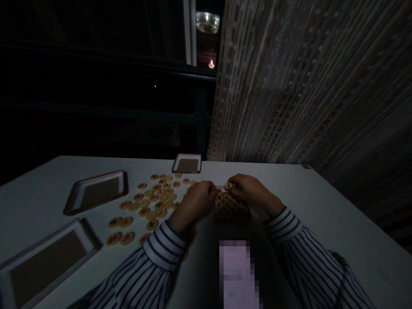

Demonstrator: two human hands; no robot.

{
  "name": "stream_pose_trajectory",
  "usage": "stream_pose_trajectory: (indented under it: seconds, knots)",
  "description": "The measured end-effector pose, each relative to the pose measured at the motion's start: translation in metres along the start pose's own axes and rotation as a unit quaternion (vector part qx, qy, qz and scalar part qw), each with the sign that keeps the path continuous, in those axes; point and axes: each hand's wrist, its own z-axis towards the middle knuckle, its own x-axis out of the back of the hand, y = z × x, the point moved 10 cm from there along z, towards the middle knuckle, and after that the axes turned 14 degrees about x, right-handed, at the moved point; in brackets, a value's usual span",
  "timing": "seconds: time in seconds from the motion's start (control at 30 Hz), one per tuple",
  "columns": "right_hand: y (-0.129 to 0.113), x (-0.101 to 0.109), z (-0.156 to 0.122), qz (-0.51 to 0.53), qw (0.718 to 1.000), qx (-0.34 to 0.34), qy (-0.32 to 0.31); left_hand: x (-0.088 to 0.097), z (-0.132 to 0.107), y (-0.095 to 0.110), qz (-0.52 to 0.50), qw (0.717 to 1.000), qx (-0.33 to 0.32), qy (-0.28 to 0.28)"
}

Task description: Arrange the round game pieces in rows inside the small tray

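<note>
In the head view a small box holds rows of round xiangqi pieces with dark characters. At its far edge, my right hand pinches one xiangqi piece with a black mark. My left hand is closed at the box's far left corner; its curled fingertips are partly hidden, so what they grip cannot be made out. Left of that hand, many loose xiangqi pieces lie scattered, with red or black characters showing and some blank sides up. My left forearm covers part of them.
Shallow trays or lids stand on the white table: one at near left, one at mid left, a smaller one at the back. A bright pixelated screen lies in front of me. A string curtain hangs beyond the table.
</note>
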Motion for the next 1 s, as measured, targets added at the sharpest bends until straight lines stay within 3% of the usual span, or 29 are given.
stream_pose_trajectory:
  seconds: [0.43, 1.0]
  knots:
    - [0.003, -0.017, 0.001, -0.021, 0.998, -0.02, -0.052, -0.007, -0.001, 0.0, 0.085, 0.996, -0.019, 0.005]
    - [0.005, -0.025, 0.0, -0.048, 0.995, -0.043, -0.079, -0.014, -0.003, 0.0, 0.079, 0.996, -0.045, 0.0]
